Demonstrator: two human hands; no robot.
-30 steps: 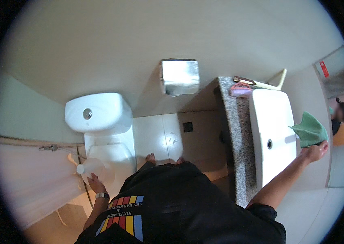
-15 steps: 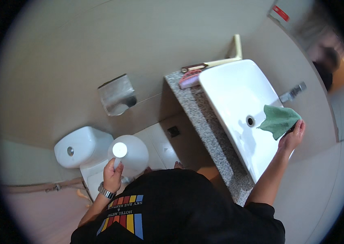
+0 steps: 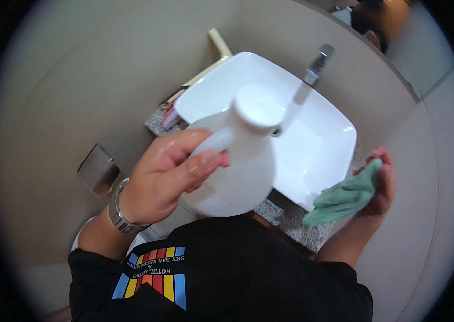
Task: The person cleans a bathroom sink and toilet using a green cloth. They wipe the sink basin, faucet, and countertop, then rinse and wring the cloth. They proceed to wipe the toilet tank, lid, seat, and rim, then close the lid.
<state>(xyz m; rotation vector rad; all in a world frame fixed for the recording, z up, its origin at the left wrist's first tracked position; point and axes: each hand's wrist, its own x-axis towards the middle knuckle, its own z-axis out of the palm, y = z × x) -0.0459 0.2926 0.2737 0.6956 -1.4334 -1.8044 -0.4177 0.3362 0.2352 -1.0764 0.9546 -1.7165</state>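
My left hand (image 3: 157,177) is wrapped round the handle of a large translucent white plastic jug (image 3: 238,172). The jug is raised in front of the white basin (image 3: 318,145) and hides part of it, and its white cap (image 3: 261,104) is on. My right hand (image 3: 385,185) grips a bunched green cloth (image 3: 348,196) beside the basin's right corner, with the cloth hanging toward the countertop. A silver watch (image 3: 119,209) circles my left wrist.
A chrome faucet (image 3: 318,64) stands behind the basin. Along its left edge lie a cream-coloured angled tool (image 3: 219,45) and a pink and purple item (image 3: 169,117) on the speckled granite counter (image 3: 288,217). A metal paper holder (image 3: 98,170) is on the wall; a mirror (image 3: 425,59) is at upper right.
My left hand has lifted the jug from beside the toilet up and right to the basin. My right hand has drawn the cloth out of the basin, now more bunched. The view has shifted.
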